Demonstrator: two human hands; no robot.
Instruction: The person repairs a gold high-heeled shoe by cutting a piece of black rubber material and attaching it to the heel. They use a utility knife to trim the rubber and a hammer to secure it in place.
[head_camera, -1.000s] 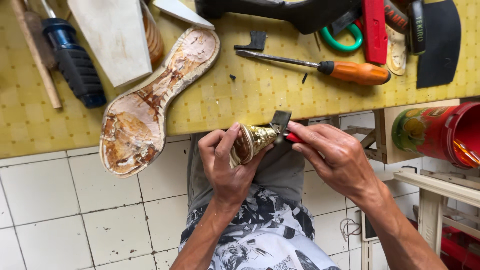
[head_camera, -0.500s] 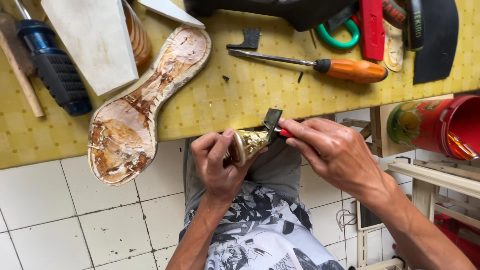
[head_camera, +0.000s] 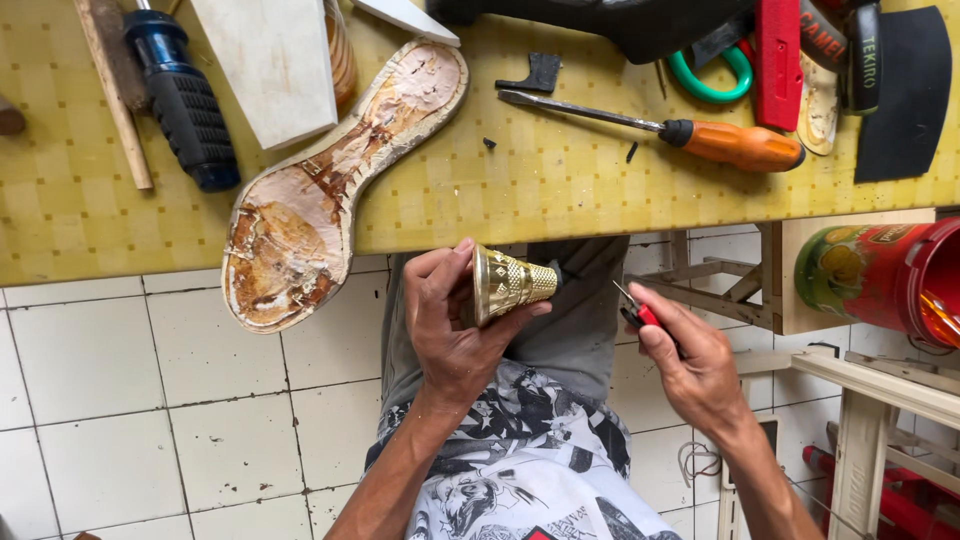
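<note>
My left hand (head_camera: 450, 330) grips a gold, patterned shoe heel (head_camera: 508, 284) over my lap, its narrow end pointing right. Apart from it to the right, my right hand (head_camera: 690, 365) holds a small red-handled blade tool (head_camera: 636, 310), tip pointing up-left and clear of the heel. A worn shoe sole (head_camera: 315, 195) smeared with old glue lies across the front edge of the yellow workbench (head_camera: 520, 190), its heel end hanging over the edge.
On the bench lie an orange-handled screwdriver (head_camera: 700, 135), a small black heel piece (head_camera: 535, 73), a blue and black tool handle (head_camera: 185, 95), a white block (head_camera: 275, 60), a wooden stick (head_camera: 110, 90), green-handled scissors (head_camera: 705, 75) and a red tool (head_camera: 778, 55). A red can (head_camera: 880, 275) stands at right.
My right hand has pulled away from the heel, down and to the right, with the red tool. The black piece at the heel's tip is gone from it.
</note>
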